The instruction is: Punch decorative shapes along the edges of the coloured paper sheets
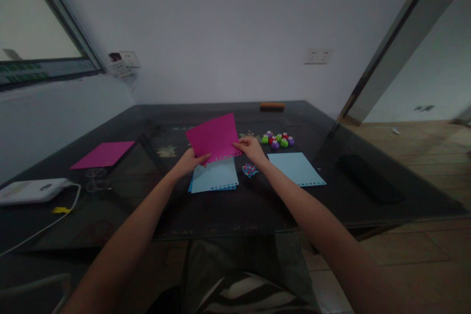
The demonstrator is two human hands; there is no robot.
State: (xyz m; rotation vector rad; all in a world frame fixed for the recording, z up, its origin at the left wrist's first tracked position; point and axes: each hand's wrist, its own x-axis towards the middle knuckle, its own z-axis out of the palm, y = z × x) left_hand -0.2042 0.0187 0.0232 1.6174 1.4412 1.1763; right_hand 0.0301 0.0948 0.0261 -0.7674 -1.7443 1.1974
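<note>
A magenta sheet of paper [214, 137] with holes punched along its near edge is held tilted above the table. My left hand [190, 161] grips its lower left corner, thumb on top. At its lower right corner, my right hand [252, 149] pinches it between thumb and fingers. Beneath it lie light blue sheets [215, 176], also punched along the near edge, with a deeper blue one under them. A small heap of pink and blue bits [249, 170] sits just below my right hand.
Right of my right forearm lies another light blue sheet [297, 169]; several coloured eyeball figures [278, 140] cluster behind it. A magenta sheet [103, 155], a clear plastic object [96, 181] and a white corded device [34, 190] are at left. A dark oblong [370, 179] lies right, a brown stick [272, 106] at the back.
</note>
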